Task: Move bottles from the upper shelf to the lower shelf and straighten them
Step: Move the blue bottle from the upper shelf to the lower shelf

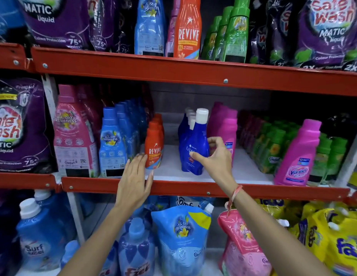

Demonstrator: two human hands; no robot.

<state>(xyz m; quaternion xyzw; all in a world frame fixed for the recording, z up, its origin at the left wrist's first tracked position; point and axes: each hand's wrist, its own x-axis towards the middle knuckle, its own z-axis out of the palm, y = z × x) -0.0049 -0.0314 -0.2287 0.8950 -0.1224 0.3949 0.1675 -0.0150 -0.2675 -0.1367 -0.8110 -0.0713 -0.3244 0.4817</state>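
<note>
Red steel shelf edge [193, 188] fronts the middle shelf, where the dark blue bottle [193, 150] stands leaning left, cap up. Right hand [215, 158] pinches its right flank; left hand [136, 176], fingers spread and holding nothing, touches the orange Revive bottle [154, 148], well apart.

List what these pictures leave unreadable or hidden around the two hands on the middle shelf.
Head view only:
- Blue bottle: its label is partly covered by the right hand, so the name cannot be read whole.
- Orange Revive bottle: its lower left side sits behind the fingers of the left hand; contact is uncertain.
- Rows behind both front bottles: count hidden by the front bottles and shadow.
</note>
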